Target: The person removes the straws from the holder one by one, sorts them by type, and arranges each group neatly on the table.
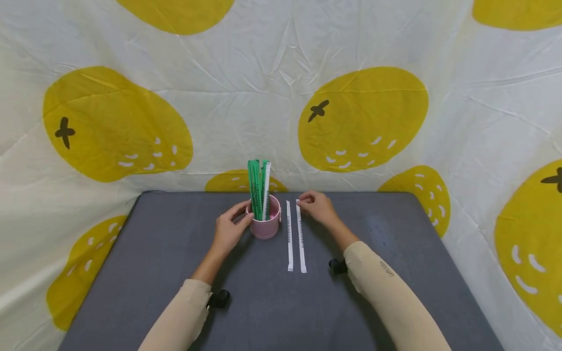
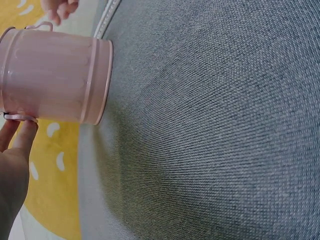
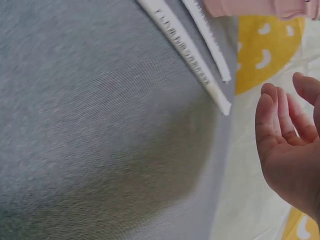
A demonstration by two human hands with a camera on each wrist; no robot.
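My left hand (image 1: 230,228) holds the left side of a small pink bucket (image 1: 265,229), thumb near the front of its rim. In the left wrist view its fingers (image 2: 26,137) touch the ear on the bucket's side. Several green wrapped straws (image 1: 254,190) and a white one (image 1: 266,190) stand upright in the bucket. To its right, two white paper-wrapped straws lie side by side, a left straw (image 1: 289,236) and a right straw (image 1: 301,236). At the far end of the right straw is my right hand (image 1: 319,207); its fingers look loosely bent with nothing between them in the right wrist view.
The dark grey table (image 1: 263,312) reaches back to a white cloth backdrop (image 1: 246,117) printed with yellow fruit shapes. A small black device sits at each wrist, one at the left (image 1: 219,299) and one at the right (image 1: 337,266).
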